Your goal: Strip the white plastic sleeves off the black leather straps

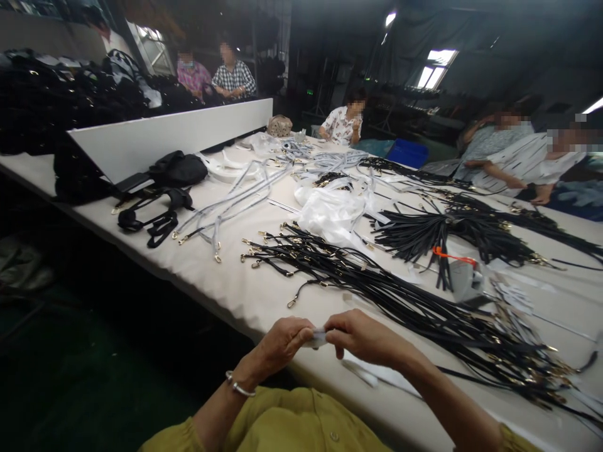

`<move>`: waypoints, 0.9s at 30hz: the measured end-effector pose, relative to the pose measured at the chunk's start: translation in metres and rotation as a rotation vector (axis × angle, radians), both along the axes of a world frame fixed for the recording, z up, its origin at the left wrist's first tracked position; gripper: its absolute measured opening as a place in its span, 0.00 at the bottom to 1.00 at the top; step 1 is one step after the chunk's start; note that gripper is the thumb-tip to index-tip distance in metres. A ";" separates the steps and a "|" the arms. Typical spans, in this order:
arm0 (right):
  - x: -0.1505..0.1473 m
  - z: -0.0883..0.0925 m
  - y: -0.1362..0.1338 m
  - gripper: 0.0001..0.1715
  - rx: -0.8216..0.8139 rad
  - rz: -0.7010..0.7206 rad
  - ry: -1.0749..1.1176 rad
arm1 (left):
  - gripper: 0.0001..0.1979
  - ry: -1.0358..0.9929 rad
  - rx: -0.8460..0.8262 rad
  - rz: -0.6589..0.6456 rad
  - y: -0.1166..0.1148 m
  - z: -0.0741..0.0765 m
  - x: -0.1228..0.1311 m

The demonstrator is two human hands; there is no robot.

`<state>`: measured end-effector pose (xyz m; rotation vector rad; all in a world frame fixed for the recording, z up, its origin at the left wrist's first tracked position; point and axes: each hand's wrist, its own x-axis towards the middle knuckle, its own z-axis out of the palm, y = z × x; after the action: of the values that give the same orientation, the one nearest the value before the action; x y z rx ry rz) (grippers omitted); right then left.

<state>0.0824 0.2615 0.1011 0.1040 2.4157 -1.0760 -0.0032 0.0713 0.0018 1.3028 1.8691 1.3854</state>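
Observation:
Between my two hands, at the table's near edge, is a small pale, whitish piece [318,337] whose kind I cannot make out. My left hand [284,342] closes on its left end, thumb on top. At its right end, my right hand [360,337] pinches it with bent fingers. Just beyond my hands lies a long bundle of black straps [377,289] with gold metal clasps at the ends. A white strip [360,371] lies on the table below my right hand.
Grey straps [235,207] and a black bag [178,168] lie to the left, by a long white board [183,135]. White plastic [332,210] sits mid-table. More black straps [414,235] and an orange tie [455,256] are to the right. Several people sit around the table's far sides.

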 end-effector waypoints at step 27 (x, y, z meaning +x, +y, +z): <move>0.039 -0.047 0.032 0.19 -0.524 -0.300 -0.260 | 0.14 0.347 -0.062 0.154 -0.012 -0.020 0.005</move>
<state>0.1213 0.2939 0.0536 0.4088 1.8598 -1.6802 0.0017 0.0594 -0.0183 1.4687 2.2639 1.2216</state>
